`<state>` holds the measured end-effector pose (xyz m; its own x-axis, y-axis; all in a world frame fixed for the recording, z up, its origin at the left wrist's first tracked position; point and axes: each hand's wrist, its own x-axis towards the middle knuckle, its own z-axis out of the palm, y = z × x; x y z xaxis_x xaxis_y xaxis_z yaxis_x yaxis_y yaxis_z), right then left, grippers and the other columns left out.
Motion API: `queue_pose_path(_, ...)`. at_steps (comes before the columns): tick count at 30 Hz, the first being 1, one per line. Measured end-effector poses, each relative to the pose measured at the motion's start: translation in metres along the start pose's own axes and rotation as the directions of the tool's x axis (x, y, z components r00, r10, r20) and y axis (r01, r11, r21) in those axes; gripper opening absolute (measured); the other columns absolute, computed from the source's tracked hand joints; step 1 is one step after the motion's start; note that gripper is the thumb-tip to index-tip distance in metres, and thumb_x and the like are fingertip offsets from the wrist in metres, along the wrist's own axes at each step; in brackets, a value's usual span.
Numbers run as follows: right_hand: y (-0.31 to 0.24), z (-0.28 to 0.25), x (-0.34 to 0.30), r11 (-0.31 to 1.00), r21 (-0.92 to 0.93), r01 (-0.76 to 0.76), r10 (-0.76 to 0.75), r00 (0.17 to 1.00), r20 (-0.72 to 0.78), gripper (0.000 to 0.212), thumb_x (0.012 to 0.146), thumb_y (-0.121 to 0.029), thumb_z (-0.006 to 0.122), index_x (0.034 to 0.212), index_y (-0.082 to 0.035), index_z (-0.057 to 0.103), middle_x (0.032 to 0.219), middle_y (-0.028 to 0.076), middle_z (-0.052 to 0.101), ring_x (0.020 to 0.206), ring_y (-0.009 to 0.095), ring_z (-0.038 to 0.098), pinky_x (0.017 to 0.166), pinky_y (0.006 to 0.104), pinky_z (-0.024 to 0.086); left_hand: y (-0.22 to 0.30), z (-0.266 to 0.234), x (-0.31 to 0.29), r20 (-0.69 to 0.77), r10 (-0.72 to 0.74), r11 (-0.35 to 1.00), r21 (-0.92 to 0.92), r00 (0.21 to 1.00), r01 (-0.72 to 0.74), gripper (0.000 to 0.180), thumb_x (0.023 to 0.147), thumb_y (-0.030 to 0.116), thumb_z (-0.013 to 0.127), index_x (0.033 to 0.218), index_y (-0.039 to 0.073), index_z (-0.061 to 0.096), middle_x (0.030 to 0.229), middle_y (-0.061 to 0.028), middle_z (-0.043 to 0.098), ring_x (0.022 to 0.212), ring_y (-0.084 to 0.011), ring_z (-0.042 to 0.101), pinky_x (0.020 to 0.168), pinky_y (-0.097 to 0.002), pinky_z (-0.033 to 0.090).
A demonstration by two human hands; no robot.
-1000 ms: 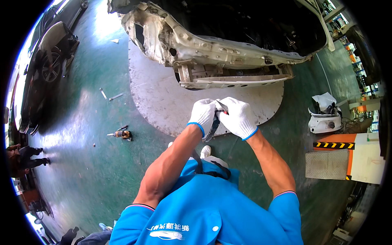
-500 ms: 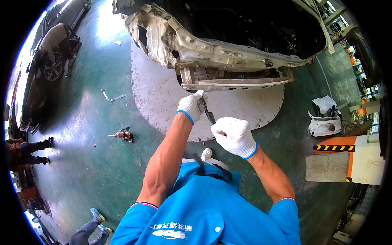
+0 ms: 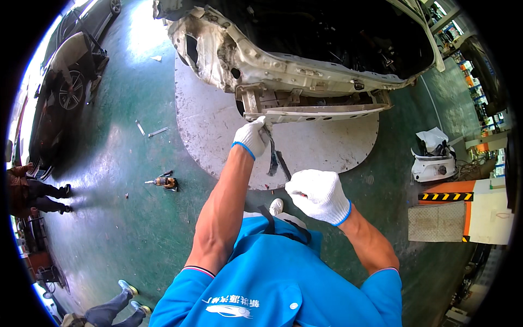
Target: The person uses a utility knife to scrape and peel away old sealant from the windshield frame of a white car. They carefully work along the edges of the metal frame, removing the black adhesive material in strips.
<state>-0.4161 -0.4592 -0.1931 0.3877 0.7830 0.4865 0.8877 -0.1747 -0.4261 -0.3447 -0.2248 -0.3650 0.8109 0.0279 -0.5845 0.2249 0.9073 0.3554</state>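
Note:
My left hand [image 3: 251,136], in a white knit glove with a blue cuff, is closed just below the front bar [image 3: 316,114] of a stripped car body [image 3: 261,65]. A dark, narrow strip [image 3: 273,161] hangs from its fingers; its exact kind is unclear. My right hand [image 3: 318,195], gloved the same way, makes a fist lower and to the right. A thin dark piece [image 3: 283,165] slants from beside the strip down to this fist. What lies inside the right fist is hidden.
The car body stands over a pale rounded platform [image 3: 207,125]. A power tool [image 3: 165,181] and two light strips [image 3: 158,132] lie on the green floor. A white car part [image 3: 434,166] sits right, near a striped ramp [image 3: 438,220]. People stand left; one bends beside a dark car [image 3: 52,117].
My right hand has moved slightly down and right, away from the left. The left hand has shifted a little left and up, and the dark strip hangs lower from it.

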Motion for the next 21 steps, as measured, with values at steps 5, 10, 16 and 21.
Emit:
queue_pose_path(5,-0.013,-0.006,0.002,0.999,0.036,-0.028,0.027,0.999,0.035,0.013,0.074,-0.002,0.079,0.086,-0.006,0.075,0.085,0.011,0.075,0.075,0.029,0.074,0.066,0.0352,0.06,0.005,-0.018,0.015,-0.064,0.037,0.998,0.049,0.997,-0.034,0.012,0.106,0.018,0.058,0.105,0.008,0.064,0.084,-0.004,0.067,0.069,-0.0139,0.066,0.051,-0.0205,0.05)
queue_pose_path(10,-0.02,-0.01,0.003,0.996,0.074,-0.051,0.048,0.997,0.052,0.013,0.074,-0.001,0.078,0.086,-0.006,0.075,0.085,0.011,0.074,0.073,0.029,0.073,0.064,0.0352,0.06,0.007,-0.019,0.021,-0.112,-0.018,1.0,0.022,0.994,0.021,0.011,0.105,0.018,0.058,0.105,0.009,0.065,0.084,-0.003,0.068,0.068,-0.0108,0.064,0.046,-0.0163,0.045)
queue_pose_path(16,-0.024,-0.013,-0.001,0.997,0.07,-0.034,0.027,0.995,0.095,0.014,0.076,-0.009,0.079,0.09,-0.008,0.077,0.088,0.011,0.076,0.075,0.027,0.074,0.065,0.0351,0.061,0.015,-0.031,0.039,-0.17,-0.005,0.999,0.031,0.985,0.011,0.008,0.103,0.014,0.061,0.103,0.008,0.065,0.083,-0.003,0.067,0.067,-0.011,0.062,0.047,-0.0208,0.043)
queue_pose_path(21,-0.038,-0.016,0.004,0.995,0.099,-0.022,0.012,0.995,0.103,0.016,0.073,-0.001,0.078,0.088,-0.006,0.077,0.084,0.012,0.075,0.072,0.029,0.073,0.063,0.0346,0.06,0.033,-0.071,0.063,-0.161,0.002,1.0,0.016,0.987,0.0,0.008,0.102,0.011,0.061,0.098,0.008,0.067,0.084,-0.0031,0.067,0.067,-0.0119,0.061,0.049,-0.0248,0.042)
